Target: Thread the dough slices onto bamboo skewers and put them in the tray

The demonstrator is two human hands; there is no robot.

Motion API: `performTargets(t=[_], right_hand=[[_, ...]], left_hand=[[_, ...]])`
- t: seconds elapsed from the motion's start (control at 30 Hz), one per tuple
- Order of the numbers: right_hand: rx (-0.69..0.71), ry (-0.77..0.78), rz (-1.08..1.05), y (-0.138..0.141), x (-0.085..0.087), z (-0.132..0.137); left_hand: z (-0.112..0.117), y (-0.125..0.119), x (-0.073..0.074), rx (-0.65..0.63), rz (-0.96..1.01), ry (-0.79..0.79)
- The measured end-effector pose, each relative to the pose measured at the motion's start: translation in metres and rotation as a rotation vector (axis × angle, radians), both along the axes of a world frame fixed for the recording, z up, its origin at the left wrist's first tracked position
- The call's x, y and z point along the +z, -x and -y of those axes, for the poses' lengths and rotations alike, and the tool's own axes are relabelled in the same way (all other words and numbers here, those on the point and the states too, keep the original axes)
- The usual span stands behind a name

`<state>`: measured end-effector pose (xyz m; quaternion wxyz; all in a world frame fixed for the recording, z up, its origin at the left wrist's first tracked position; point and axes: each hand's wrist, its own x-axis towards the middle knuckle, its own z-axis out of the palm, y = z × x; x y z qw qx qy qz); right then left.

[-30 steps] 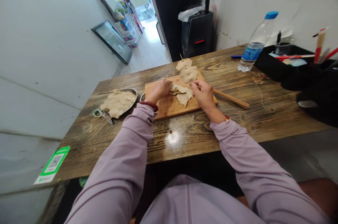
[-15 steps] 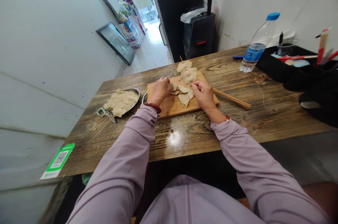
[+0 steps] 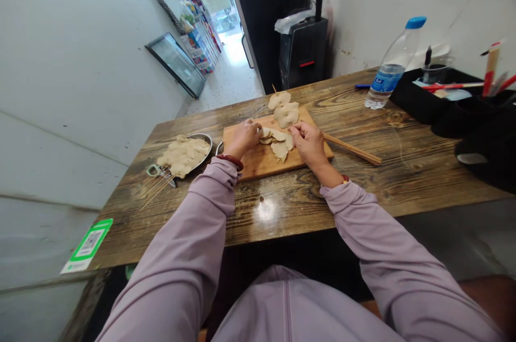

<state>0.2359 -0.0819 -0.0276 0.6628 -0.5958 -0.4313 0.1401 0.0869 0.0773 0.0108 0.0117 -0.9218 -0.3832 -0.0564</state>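
My right hand (image 3: 309, 144) is closed in a pinch on a bamboo skewer (image 3: 274, 87), whose tip sticks out at the far end. Two thin, beige, round-edged slices (image 3: 286, 114) are threaded on that skewer, above the wooden cutting board (image 3: 258, 165). On the board, between my hands, lies a small pile of loose beige slices (image 3: 280, 149). My left hand (image 3: 245, 137) has its fingers pinched together on a slice at the pile's left edge; the fingertips are partly hidden. A bundle of bare skewers (image 3: 357, 151) rests beside my right hand, partly on the board.
To the left, a metal plate (image 3: 208, 141) carries skewered slices (image 3: 183, 155), near green-handled scissors (image 3: 153, 170). At the right stand a water bottle (image 3: 387, 78) and a black organizer (image 3: 411, 95) with pens. A QR code card (image 3: 88, 245) sits at the table's left corner.
The whole view has shifted very slightly. Both hands keep almost the same place and grip, and the slices on the skewer look the same.
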Motion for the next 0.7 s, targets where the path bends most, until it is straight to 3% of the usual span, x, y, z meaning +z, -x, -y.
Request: performTargets(t=[0.13, 0.4, 0.7], right_hand=[[-0.012, 0.004, 0.005, -0.0004, -0.0007, -0.0009], [0.000, -0.005, 0.000, -0.0002, 0.0010, -0.0005], [-0.015, -0.018, -0.002, 0.0009, -0.0007, -0.0012]], left_hand=[[0.0070, 0.0002, 0.0032, 0.027, 0.053, -0.043], [0.0066, -0.0008, 0.0035, -0.031, -0.053, 0.000], [0.0042, 0.0011, 0.0003, -0.005, 0.038, -0.042]])
